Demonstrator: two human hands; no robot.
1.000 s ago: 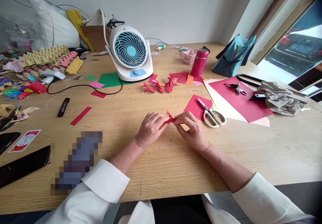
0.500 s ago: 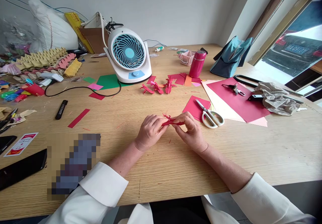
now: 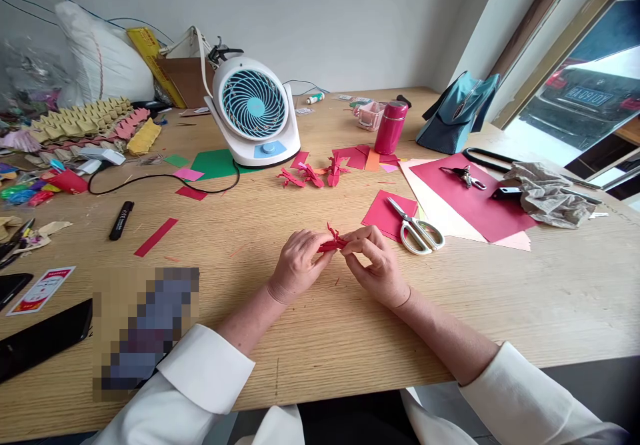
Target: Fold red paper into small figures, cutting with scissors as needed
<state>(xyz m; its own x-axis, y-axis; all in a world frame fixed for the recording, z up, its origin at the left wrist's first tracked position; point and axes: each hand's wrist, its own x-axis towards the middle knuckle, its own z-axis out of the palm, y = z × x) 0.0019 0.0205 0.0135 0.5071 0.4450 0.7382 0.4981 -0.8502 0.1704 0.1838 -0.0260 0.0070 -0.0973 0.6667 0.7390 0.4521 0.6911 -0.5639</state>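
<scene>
Between my hands, just over the table, is a small folded red paper figure (image 3: 330, 245) with thin cut strips sticking up from it. My left hand (image 3: 299, 258) pinches its left side between thumb and fingers. My right hand (image 3: 376, 263) is closed on the right end of the same paper, the fingertips hiding part of it. Farther back, several finished-looking red folded paper figures (image 3: 314, 175) sit in a row. White-handled scissors (image 3: 423, 233) lie right of my right hand, partly on a stack of red paper squares (image 3: 383, 213).
A white fan (image 3: 256, 108) stands at the back, its black cord (image 3: 165, 175) running left. Behind the scissors are a pink bottle (image 3: 391, 128), a blue bag (image 3: 457, 115) and large red sheets (image 3: 470, 211). On the left lie a marker (image 3: 121, 221), a red strip (image 3: 156, 237) and a black phone (image 3: 47, 338).
My right fingers have shifted slightly on the paper, and its thin strips now stand up more. Both hands stay in nearly the same place.
</scene>
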